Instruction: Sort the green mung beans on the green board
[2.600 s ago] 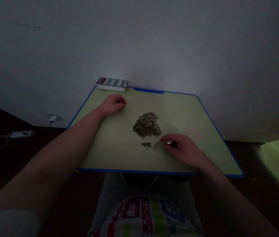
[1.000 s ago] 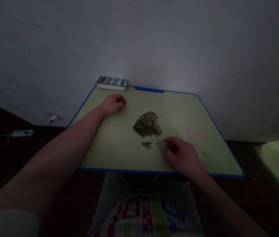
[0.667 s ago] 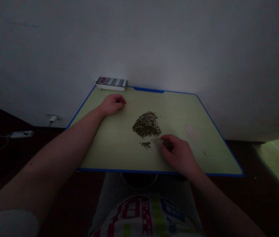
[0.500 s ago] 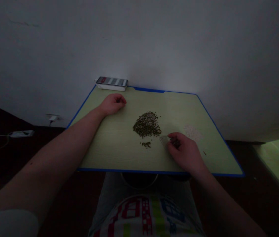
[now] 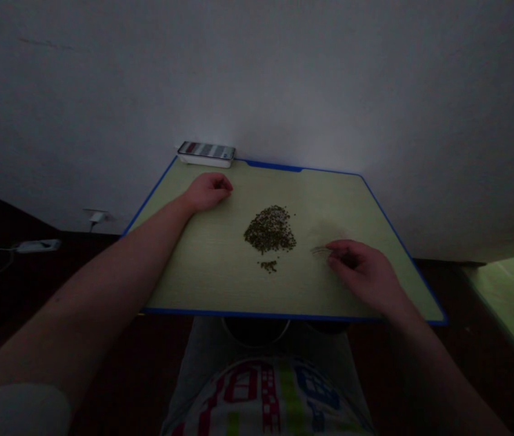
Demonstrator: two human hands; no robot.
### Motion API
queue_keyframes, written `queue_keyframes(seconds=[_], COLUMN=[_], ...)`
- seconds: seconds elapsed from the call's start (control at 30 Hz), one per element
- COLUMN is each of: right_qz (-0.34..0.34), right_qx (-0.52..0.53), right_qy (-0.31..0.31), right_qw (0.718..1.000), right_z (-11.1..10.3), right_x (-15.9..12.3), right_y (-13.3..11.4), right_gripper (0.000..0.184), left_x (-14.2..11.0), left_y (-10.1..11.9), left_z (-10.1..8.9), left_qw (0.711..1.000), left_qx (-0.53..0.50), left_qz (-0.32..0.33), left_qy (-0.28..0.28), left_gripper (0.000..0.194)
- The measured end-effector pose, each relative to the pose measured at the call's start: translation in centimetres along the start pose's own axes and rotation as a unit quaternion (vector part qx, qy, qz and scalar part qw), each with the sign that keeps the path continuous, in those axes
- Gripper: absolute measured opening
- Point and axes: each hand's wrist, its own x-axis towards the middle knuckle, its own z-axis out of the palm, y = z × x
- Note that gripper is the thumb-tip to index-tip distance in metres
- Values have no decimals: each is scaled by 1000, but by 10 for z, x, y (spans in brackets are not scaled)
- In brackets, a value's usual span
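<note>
A heap of small green beans mixed with pale grains lies mid-table, with a little cluster of green beans just in front. My right hand is right of the heap, thumb and forefinger pinched on a thin, pale, see-through curved piece; its exact kind is unclear in the dim light. My left hand rests on the table left of and beyond the heap, fingers curled closed. Its palm is hidden, so I cannot make out anything inside.
The light wooden-look table has a blue edge and stands against a wall. A phone lies on a white box at the back left corner. A power strip is off to the left, below table height.
My right hand has moved right, away from the heap, with the see-through piece still pinched. It now covers the spot where pale grains showed. My left hand has stayed still.
</note>
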Motion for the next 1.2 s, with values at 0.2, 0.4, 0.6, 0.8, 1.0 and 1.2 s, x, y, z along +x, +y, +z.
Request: queue_keyframes(seconds=[0.2,0.4,0.6,0.8,1.0,1.2], right_qz=[-43,-48,-64,-63,-47,-62], right_qx=[-10,-29,-19,44,-4,-12], right_qy=[-113,-134,-155,-162,-128,-168], right_qw=[993,989,986,984,991,984], right_z=[26,37,39,32,33,38], right_x=[8,27,34,32,35,36], right_y=[-30,-32,-33,-23,-23,-32], right_gripper=[24,27,27,25,23,26], left_x=[-2,-1,-2,-1,-2,-2], left_y=[4,5,5,5,6,6], left_z=[-1,0,0,0,0,0], left_qw=[1000,1000,1000,1000,1000,1000], left_qx=[-10,-14,-17,-18,-18,-23], left_qz=[-11,-8,-8,-11,-11,-17], left_qy=[-1,3,0,2,2,-5], left_gripper=[20,20,20,19,20,20])
